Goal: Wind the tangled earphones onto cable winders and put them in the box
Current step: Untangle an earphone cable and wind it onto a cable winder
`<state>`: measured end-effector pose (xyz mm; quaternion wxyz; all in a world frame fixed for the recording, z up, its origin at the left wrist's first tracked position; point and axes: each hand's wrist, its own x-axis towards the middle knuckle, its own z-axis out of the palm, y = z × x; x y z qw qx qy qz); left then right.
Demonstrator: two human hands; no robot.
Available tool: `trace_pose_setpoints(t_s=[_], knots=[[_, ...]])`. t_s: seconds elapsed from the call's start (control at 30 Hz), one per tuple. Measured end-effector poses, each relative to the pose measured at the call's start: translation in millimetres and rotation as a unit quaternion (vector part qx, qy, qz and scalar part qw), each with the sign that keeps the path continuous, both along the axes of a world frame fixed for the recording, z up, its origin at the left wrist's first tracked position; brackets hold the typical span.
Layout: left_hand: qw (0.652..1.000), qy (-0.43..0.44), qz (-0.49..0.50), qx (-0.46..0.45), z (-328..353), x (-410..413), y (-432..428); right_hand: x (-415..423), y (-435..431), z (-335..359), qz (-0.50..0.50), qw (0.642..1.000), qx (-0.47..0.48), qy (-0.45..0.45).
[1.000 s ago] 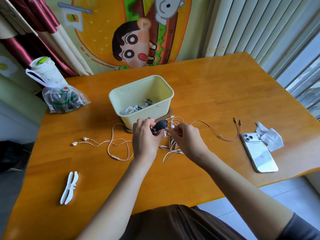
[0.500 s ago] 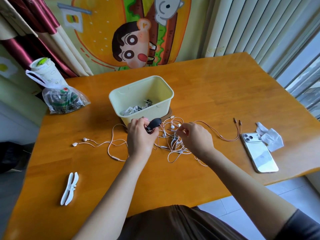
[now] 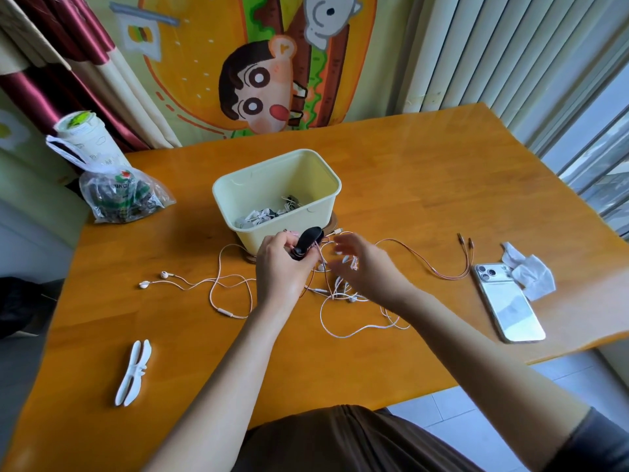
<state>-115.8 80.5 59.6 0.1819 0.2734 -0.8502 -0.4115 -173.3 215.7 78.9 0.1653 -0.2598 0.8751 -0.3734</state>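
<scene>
At the centre of the frame, the left hand (image 3: pixel 282 270) is gripping a black cable winder (image 3: pixel 308 245) just in front of the box (image 3: pixel 277 160). A thin cable is trailing from the winder into the tangled earphones (image 3: pixel 343 294) on the desk (image 3: pixel 425 185). The blurred right hand (image 3: pixel 360 267) is hovering over them, fingers spread and holding nothing. Winding seems to be under way. Next, that hand probably needs to pinch the loose cable and loop it round the winder.
</scene>
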Motion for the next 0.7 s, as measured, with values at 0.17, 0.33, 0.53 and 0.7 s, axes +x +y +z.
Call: trace_pose_setpoints(t_s=[0.17, 0.33, 0.53, 0.7], knots=[[0.999, 0.025, 0.029, 0.009, 6, 1, -7, 17, -16, -7, 0.085, 0.993, -0.008, -0.079], [0.997, 0.035, 0.068, -0.003, 12, 5, -26, 1, 0, -2, 0.042, 0.999, 0.024, -0.001], [0.999, 0.009, 0.049, -0.008, 7, 4, -30, -36, 21, 15, -0.070, 0.992, 0.029, 0.101], [0.997, -0.014, 0.079, -0.008, -4, 9, -40, -63, 40, 37, -0.207, 0.968, -0.011, 0.138]])
